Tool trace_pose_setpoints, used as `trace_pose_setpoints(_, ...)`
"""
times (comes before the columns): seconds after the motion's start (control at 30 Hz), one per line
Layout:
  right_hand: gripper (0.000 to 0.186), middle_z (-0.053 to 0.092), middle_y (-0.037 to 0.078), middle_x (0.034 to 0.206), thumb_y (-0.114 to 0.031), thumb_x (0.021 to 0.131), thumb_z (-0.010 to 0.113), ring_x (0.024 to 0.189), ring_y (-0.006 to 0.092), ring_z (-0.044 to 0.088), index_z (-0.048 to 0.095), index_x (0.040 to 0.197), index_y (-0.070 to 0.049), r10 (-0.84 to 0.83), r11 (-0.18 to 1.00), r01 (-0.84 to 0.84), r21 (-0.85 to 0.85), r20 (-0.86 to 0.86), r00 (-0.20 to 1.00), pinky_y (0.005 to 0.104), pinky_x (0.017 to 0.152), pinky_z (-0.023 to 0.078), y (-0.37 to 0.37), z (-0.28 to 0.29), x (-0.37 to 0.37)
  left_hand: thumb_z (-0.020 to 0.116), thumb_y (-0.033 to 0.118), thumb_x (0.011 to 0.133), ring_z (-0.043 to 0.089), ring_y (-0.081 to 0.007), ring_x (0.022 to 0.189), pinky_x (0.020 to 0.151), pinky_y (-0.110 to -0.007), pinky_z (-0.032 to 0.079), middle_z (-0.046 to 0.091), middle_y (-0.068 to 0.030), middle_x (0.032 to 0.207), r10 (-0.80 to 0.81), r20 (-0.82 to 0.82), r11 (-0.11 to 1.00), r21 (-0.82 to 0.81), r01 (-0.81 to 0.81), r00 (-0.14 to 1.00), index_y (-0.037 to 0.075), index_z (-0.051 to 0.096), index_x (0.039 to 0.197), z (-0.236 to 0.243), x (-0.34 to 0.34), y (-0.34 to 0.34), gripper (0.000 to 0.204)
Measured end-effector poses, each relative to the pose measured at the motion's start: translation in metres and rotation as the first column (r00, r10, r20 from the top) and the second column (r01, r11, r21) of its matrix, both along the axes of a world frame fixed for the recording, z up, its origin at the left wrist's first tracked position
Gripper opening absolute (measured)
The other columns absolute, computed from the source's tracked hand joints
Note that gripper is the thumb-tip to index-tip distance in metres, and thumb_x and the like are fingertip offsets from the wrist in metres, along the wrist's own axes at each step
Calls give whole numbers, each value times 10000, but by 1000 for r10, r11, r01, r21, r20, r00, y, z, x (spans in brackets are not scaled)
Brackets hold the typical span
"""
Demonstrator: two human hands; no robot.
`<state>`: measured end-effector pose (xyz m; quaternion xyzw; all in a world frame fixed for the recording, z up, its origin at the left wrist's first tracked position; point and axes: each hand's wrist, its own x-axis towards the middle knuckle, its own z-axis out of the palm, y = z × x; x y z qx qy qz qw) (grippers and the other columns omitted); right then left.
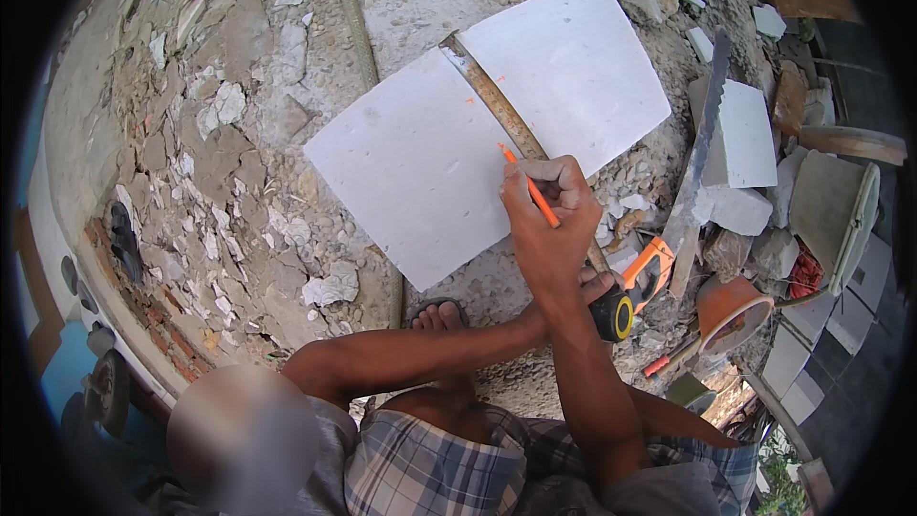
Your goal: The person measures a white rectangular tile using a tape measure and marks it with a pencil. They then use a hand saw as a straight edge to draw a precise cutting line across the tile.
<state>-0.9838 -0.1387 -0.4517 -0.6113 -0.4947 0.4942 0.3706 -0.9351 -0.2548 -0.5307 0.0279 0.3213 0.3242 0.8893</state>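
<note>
A large white block (411,162) lies on the rubble-strewn ground, with small orange marks on its top. The worn blade of a tape measure (616,315) stretches across it, its end at the far edge. My right hand (559,220) is closed around an orange pencil (543,199), whose tip touches or hovers just over the block left of the blade. Crossing beneath my right forearm, my left arm reaches the black and yellow tape case; my left hand (598,286) is closed on it, partly hidden by the right wrist.
A handsaw (705,139) with an orange and black handle stands right of the block, against white block pieces (743,139). Farther right are an orange bucket (734,315) and a grey bucket (831,201). A hose (353,24) runs behind the block. Broken rubble covers the left ground.
</note>
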Motion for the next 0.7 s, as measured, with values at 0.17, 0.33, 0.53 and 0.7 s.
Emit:
trace_pose_setpoints(0.17, 66, 691, 21, 807, 2, 953, 729, 727, 27, 599, 666, 936, 6, 14, 1000, -14, -4, 24, 1000, 199, 636, 483, 1, -4, 5, 645, 427, 1076, 566, 10, 877, 745, -208, 468, 708, 67, 1005, -53, -65, 994, 93, 59, 996, 81, 756, 1171, 8, -10, 6, 376)
trace_pose_setpoints(0.33, 60, 680, 12, 793, 4, 951, 725, 710, 19, 570, 671, 923, 5, 27, 1000, -28, 13, 57, 998, 198, 622, 463, 3, 3, 1, 628, 475, 1076, 450, -25, 722, 603, -248, 387, 506, 75, 791, 38, -70, 997, 74, -32, 997, 76, 732, 1046, 17, -8, 7, 414)
trace_pose_setpoints(0.53, 65, 687, 14, 792, -5, 955, 724, 711, 26, 589, 680, 908, -1, 19, 1000, -20, 5, 20, 1000, 201, 632, 473, 2, 1, 3, 668, 482, 1052, 452, -22, 738, 617, -254, 398, 525, 77, 811, 33, -146, 999, 5, -32, 989, 71, 742, 1059, 20, -7, 7, 417)
trace_pose_setpoints(0.7, 55, 692, 18, 796, -17, 960, 730, 714, 30, 600, 693, 924, 3, 43, 999, -43, -24, 11, 999, 202, 640, 479, 2, 7, 3, 680, 486, 1043, 455, -24, 741, 624, -254, 400, 520, 82, 809, 49, -56, 998, -36, -51, 997, 65, 751, 1086, 22, -8, 9, 429)
